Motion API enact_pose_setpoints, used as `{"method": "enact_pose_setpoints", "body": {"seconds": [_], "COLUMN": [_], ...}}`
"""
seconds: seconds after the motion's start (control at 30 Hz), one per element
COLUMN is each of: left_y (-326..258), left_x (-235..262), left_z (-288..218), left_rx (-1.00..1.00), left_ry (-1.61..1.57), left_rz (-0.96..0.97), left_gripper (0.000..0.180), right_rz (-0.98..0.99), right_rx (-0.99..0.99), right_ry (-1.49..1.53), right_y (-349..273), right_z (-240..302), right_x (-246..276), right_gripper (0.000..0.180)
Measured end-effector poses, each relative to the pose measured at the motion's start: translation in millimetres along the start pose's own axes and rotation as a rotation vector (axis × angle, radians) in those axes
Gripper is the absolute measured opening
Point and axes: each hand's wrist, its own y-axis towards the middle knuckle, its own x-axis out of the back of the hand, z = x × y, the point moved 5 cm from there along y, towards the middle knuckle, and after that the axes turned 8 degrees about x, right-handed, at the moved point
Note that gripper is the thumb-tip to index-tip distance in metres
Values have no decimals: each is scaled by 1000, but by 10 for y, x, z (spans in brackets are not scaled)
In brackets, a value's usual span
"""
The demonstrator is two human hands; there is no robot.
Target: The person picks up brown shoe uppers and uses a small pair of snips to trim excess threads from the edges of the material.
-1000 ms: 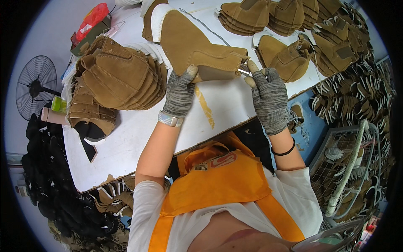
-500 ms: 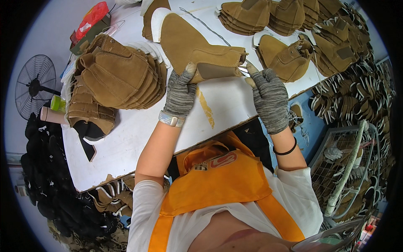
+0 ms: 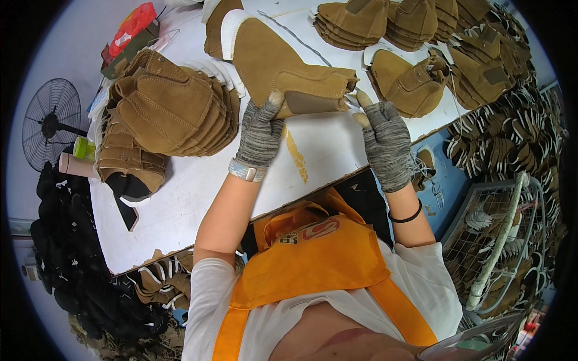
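A brown suede boot upper [image 3: 265,57] with a white toe edge and a dark elastic side panel lies above the table, its shaft pointing right. My left hand [image 3: 261,129], in a grey striped glove with bare fingertips, grips it at the lower edge near the heel, thumb on top. At the shaft's open end is my right hand [image 3: 382,135], in a matching glove, with thumb and fingers bent close together. Something small and pale shows between those fingers and the shaft end, too little to name.
Nested brown boot uppers [image 3: 165,111] are piled to the left on the white table [image 3: 235,195]. More piles [image 3: 349,24] stand at the far right, beside a single upper [image 3: 403,84]. A wire cart [image 3: 494,240] is at the right, a fan [image 3: 51,123] at the left.
The boot upper has shifted slightly right with my left hand. My right hand's fingers have changed position a little at the shaft end, and the shiny metal seen there shows less.
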Motion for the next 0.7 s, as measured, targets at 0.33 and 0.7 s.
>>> {"method": "enact_pose_setpoints", "body": {"seconds": [0.33, 0.7], "left_y": [-26, 28], "left_x": [16, -5], "left_z": [-51, -6], "left_rx": [-127, -6], "left_ry": [195, -111], "left_rz": [38, 40], "left_gripper": [44, 52], "right_rz": [53, -88], "right_rx": [-20, -80], "right_ry": [-30, 265], "right_y": [21, 2], "right_z": [5, -33], "right_x": [-24, -48], "right_gripper": [32, 31]}}
